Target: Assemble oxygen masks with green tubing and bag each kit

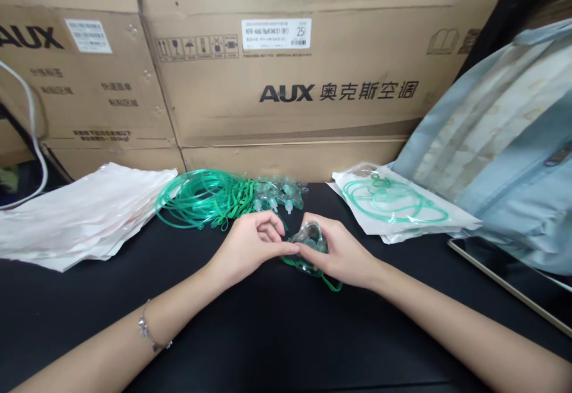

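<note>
Above the worktop [286,333], the right hand [344,247] grasps a clear mask [305,239], apparently steadying it for the left hand [245,238], whose grip I cannot tell. Beyond, green tubing [196,193] lies coiled, likely against tangling.

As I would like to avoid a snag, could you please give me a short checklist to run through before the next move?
1. Mask held by the right hand: ok, fingers and thumb are around it.
2. Left hand gripping the mask: cannot tell; its thumb reaches it, but the contact is unclear.
3. Green strap gathered in: not ok, a loop hangs out below the right hand.
4. Green tubing bundled: ok, coiled behind the left hand.
5. Tablet clear of the right forearm: ok, a gap shows between them.
</note>
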`<state>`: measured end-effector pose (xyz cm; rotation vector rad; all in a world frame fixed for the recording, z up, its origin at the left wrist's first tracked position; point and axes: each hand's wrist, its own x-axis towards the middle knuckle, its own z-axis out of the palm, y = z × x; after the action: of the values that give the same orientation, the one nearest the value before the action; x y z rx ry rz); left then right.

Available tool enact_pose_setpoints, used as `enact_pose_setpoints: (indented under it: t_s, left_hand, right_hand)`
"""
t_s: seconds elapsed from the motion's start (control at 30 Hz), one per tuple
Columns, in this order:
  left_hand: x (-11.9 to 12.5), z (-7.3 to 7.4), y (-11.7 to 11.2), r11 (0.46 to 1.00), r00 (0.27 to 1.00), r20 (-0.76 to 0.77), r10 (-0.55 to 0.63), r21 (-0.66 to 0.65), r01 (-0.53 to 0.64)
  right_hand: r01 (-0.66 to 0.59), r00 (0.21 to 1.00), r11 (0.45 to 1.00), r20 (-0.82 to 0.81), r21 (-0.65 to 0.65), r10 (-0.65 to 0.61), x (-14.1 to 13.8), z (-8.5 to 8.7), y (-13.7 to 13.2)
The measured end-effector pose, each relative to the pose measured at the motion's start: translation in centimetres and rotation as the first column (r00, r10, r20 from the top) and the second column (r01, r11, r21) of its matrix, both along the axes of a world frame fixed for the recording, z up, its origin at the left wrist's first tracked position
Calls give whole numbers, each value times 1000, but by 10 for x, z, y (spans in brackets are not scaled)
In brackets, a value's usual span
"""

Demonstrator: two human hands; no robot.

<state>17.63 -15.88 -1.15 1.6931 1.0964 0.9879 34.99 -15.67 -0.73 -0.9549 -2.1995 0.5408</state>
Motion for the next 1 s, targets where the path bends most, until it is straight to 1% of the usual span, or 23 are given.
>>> enact_pose_setpoints:
  t_s: [0.07,0.13,0.27,0.43,0.53,0.7,0.8,0.87,1.0]
  left_hand:
    - [-1,-3,1,996,999,-53,-9,91,14]
    - [-1,-4,2,990,995,-91,-29,138,41]
    - [-1,-1,-1,989,987,-121,-102,90,114]
    - [-6,9,-3,977,971,-129,-202,48,210]
    - [-12,13,0,957,946,-189,-264,72,281]
    - [-16,11,4,936,931,-284,-229,197,291]
    - [-16,12,3,918,926,-299,-230,248,308]
    - [-16,15,2,919,921,-292,-257,222,326]
    - [-17,17,1,923,906,-222,-361,54,381]
  right_hand:
    - [-10,1000,1000,-11,-16,10,1,-1,2]
    - [-13,1000,999,-28,-43,12,1,-2,4]
    - [-30,999,995,-41,-92,26,0,-2,3]
    - [-66,995,979,-87,-192,50,3,0,4]
    - [-80,988,958,-148,-275,40,4,-1,7]
    - [-137,973,894,-225,-427,42,5,-2,8]
    - [-170,966,871,-255,-462,53,4,-1,5]
    - [-186,964,863,-258,-469,67,5,1,4]
    - [-239,955,828,-279,-507,105,5,4,2]
